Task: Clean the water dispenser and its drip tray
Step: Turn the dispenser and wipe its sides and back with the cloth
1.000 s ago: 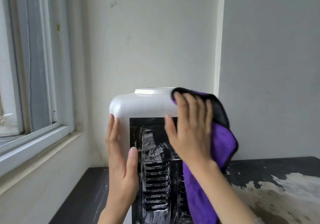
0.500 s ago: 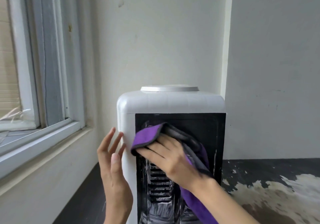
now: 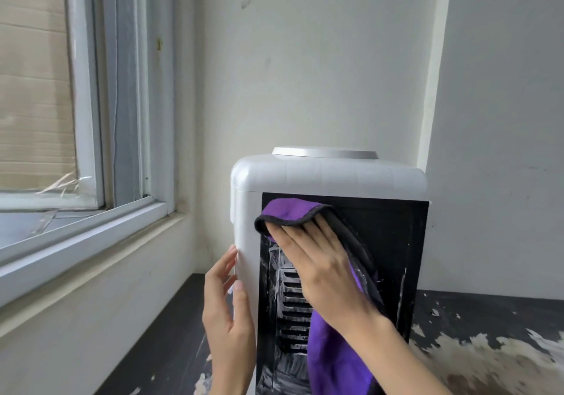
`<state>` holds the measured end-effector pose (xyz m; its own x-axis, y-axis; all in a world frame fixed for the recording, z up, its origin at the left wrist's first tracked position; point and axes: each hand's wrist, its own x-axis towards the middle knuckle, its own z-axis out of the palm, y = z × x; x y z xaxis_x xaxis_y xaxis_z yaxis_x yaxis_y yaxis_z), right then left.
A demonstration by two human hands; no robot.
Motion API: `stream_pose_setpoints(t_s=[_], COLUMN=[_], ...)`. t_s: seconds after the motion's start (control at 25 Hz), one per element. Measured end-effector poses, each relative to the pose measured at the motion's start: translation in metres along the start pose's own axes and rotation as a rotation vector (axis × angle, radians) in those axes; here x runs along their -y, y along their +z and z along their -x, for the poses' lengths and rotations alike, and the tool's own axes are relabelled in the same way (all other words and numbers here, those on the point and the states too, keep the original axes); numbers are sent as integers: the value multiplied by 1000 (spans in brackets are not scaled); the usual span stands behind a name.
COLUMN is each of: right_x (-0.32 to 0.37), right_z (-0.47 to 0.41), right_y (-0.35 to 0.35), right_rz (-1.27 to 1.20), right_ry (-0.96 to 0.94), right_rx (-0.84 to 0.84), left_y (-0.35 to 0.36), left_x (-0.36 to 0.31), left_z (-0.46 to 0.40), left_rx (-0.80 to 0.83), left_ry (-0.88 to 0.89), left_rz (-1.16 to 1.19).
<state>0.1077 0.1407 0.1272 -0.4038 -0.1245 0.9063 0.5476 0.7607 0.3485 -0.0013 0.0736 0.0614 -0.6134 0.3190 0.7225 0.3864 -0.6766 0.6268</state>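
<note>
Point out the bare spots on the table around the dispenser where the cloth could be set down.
Table right of the water dispenser: bare, peeling surface. Left strip between windowsill wall and dispenser: narrower, with the left hand against the casing. In front it is crowded: the right hand presses the purple cloth.

**Dispenser in the corner, hands on its near face and left side**

The water dispenser (image 3: 329, 177) stands on the table (image 3: 488, 318), in the far corner where two walls meet. A round cap (image 3: 325, 152) sits on its top. Its near face carries a panel (image 3: 387, 242) with a slotted vent (image 3: 291, 312) in the lower left part. The cloth (image 3: 288, 211) lies against the panel's upper left, hanging down to the bottom edge. The right hand (image 3: 317, 263) lies on the cloth, over the vent. The left hand (image 3: 225, 312) touches the dispenser's left side, lower down. The window (image 3: 91, 119) is on the left wall, its sill (image 3: 91, 242) running toward the corner.
</note>
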Motion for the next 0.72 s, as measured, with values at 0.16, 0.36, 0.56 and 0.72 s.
stream_pose_setpoints(t_s=[0.16, 0.36, 0.56, 0.72], right_x=[-17, -9, -6, -4], right_z=[8, -17, 2, 6], right_y=[-19, -8, -2, -4], right_rz=[180, 133, 4, 120], right_ry=[245, 84, -19, 58], right_rx=[-36, 37, 34, 47], left_y=[-8, -10, -17, -19], left_x=[-2, -2, 4, 13], left_z=[-5, -4, 3, 10], left_rx=[28, 65, 134, 126], left_ry=[-19, 18, 65, 26], left_rz=[-21, -12, -14, -46])
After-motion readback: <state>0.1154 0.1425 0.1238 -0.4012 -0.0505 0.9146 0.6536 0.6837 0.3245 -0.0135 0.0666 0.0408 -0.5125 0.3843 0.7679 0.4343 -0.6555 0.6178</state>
